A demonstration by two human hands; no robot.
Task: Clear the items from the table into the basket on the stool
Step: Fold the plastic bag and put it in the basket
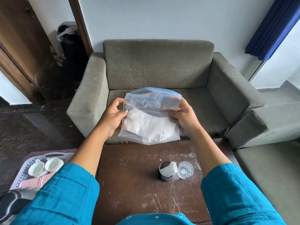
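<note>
I hold a clear zip bag [151,117] with white tissue inside it, raised above the far edge of the brown table [129,176]. My left hand [112,117] grips the bag's left side and my right hand [185,119] grips its right side. On the table stand a dark cup [164,176] with white tissue stuck in it and a clear plastic cup [185,170] beside it. The white basket [24,172] sits low at the left and holds two white teacups [45,166] and a pink box [34,183].
A grey armchair [159,70] stands just behind the table and a second grey sofa [267,151] flanks its right side. A dark rounded object [14,202] lies at the bottom left next to the basket. Dark floor spreads to the left.
</note>
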